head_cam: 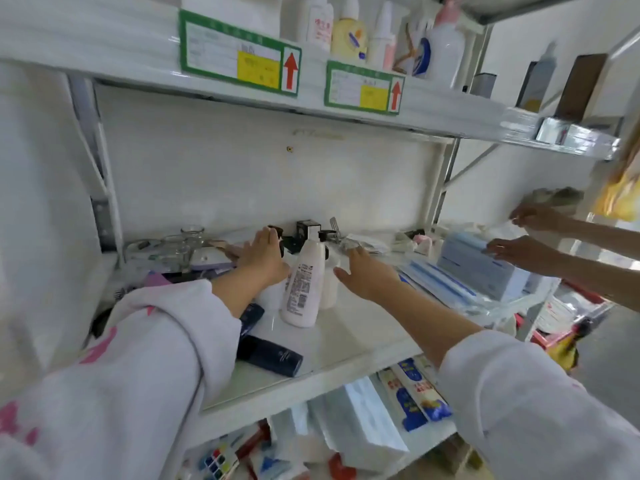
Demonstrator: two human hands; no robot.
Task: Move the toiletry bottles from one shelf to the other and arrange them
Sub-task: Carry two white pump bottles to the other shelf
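White metal shelving filled the view, with a middle shelf at chest level and an upper shelf above it. On the middle shelf stood a white lotion bottle, upright, label toward the camera, with a smaller white bottle just behind it to the right. The left hand lay on the far left side of the bottle, its grip spread and flat, and seemed to rest on another white container that was mostly hidden. The right hand hovered just right of the two bottles, grip open, fingers extended, touching nothing clearly. The step in hand appeared to be the pickup of bottles from the middle shelf. The next move would call for closing each grip round a bottle body and lifting clear of the dark blue tubes lying near the front edge. More toiletry bottles already stood on the upper shelf at the right. Glass jars sat far left; a second person's hands handled a blue box at far right.
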